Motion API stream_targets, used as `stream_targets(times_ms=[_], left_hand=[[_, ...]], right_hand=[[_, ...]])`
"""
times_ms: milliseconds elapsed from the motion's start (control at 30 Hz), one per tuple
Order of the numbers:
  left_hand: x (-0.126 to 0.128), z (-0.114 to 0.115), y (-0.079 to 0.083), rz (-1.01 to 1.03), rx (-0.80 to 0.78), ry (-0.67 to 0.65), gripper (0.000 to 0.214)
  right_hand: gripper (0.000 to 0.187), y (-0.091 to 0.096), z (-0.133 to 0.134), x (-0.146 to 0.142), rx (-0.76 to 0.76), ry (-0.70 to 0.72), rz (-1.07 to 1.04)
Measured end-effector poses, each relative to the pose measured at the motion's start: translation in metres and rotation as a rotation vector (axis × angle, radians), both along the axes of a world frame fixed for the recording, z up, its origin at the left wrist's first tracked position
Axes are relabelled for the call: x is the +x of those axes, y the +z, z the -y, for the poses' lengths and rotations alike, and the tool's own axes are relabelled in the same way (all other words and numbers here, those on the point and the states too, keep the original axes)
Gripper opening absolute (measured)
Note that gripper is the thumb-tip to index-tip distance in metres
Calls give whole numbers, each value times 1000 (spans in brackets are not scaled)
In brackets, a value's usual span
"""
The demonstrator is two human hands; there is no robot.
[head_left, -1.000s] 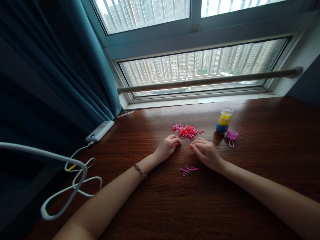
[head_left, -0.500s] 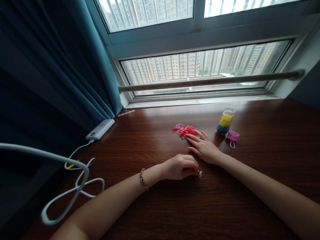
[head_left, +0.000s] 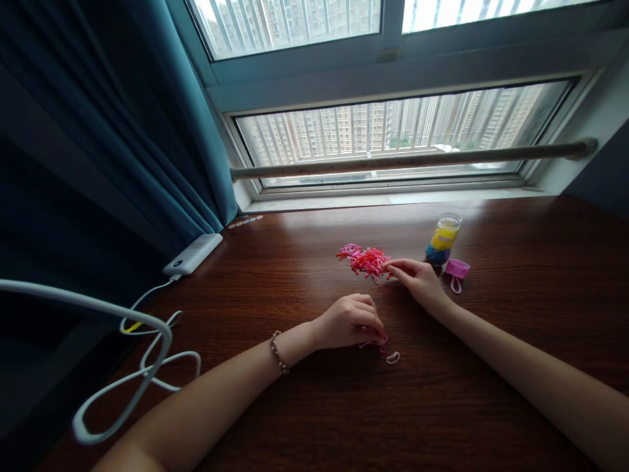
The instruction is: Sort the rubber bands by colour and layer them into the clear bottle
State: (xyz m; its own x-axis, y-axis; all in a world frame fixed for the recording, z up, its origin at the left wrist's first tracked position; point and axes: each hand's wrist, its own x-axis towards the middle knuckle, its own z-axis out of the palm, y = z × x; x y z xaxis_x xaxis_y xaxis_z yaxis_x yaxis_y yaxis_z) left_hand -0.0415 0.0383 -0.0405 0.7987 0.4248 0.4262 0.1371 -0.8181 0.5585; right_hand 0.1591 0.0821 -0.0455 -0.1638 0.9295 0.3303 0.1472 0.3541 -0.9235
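Observation:
A loose pile of small red and pink elastic bands (head_left: pixel 367 260) lies on the dark wooden table. At its right edge, my right hand (head_left: pixel 420 280) has thumb and fingers pinched together on an elastic band, whose colour is hard to make out. Nearer to me, my left hand (head_left: pixel 350 321) is closed low over the table, its fingertips on a pink elastic band (head_left: pixel 383 345) that partly shows beneath them. Just right of those fingertips, a pale pink elastic band (head_left: pixel 392 358) lies flat and apart. The left palm is hidden from view.
Behind my right hand stands an open glass jar (head_left: pixel 443 237) with yellow and blue contents. A pink lid with a loop (head_left: pixel 457 269) lies beside it. On the left are a white power bank (head_left: pixel 193 254), its looping cable (head_left: pixel 162 328) and a blue curtain (head_left: pixel 196 131).
My right hand has gone from spread fingers to a pinch at the pile's edge. The pale band has left my left fingers and lies on the table; a pink band is now under them.

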Motion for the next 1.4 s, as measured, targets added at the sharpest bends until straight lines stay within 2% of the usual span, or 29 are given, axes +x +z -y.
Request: stream_targets(times_ms=[67, 200, 300, 400, 467, 533, 600, 633, 667, 767, 800, 833, 900, 1000, 1100, 1267, 1333, 1400], left_hand=[[1, 0, -1, 5, 19, -7, 12], [0, 0, 2, -21, 83, 3, 12], [-7, -6, 9, -68, 164, 56, 14], [-19, -18, 12, -88, 259, 282, 15], [-26, -27, 10, -105, 315, 493, 17], [-30, -34, 6, -176, 336, 644, 23], [-30, -38, 1, -280, 317, 718, 31], [-29, -39, -2, -328, 299, 737, 35], [-29, -39, -4, -368, 276, 750, 39], [-27, -41, -9, -431, 221, 766, 43], [-27, -41, -10, -437, 211, 769, 43], [-27, -41, -10, -439, 205, 772, 44], [-27, -42, -11, -437, 202, 781, 44], [-27, -42, -10, -413, 209, 785, 41], [-28, -42, -8, -338, 214, 773, 40], [-31, -42, -3, -5, 142, 801, 26], [-32, -41, -2, 107, 71, 838, 15], [-32, -40, -2, 160, 9, 850, 13]], right_hand=[[26, 1, -1, 0, -80, -13, -72], [27, 3, 0, 0, -147, -23, -176], [31, 3, 3, -1, -219, 58, -286], [30, 6, 9, -2, -334, 260, -294], [25, 10, 15, -4, -385, 488, -201], [22, 14, 21, -7, -390, 732, -69], [23, 16, 26, -9, -333, 851, 43], [24, 16, 26, -10, -271, 820, 84], [24, 14, 26, -11, -182, 728, 121], [22, 6, 22, -10, 178, 295, 286], [21, 3, 20, -9, 283, 190, 371], [19, 1, 18, -9, 363, 125, 461], [19, -3, 17, -9, 455, 84, 622], [20, -4, 18, -11, 498, 74, 755], [22, -4, 19, -12, 493, 58, 736], [17, -6, 15, -7, 392, 22, 490], [13, -5, 13, -5, 320, -8, 386], [9, -4, 11, -3, 220, -44, 275]])
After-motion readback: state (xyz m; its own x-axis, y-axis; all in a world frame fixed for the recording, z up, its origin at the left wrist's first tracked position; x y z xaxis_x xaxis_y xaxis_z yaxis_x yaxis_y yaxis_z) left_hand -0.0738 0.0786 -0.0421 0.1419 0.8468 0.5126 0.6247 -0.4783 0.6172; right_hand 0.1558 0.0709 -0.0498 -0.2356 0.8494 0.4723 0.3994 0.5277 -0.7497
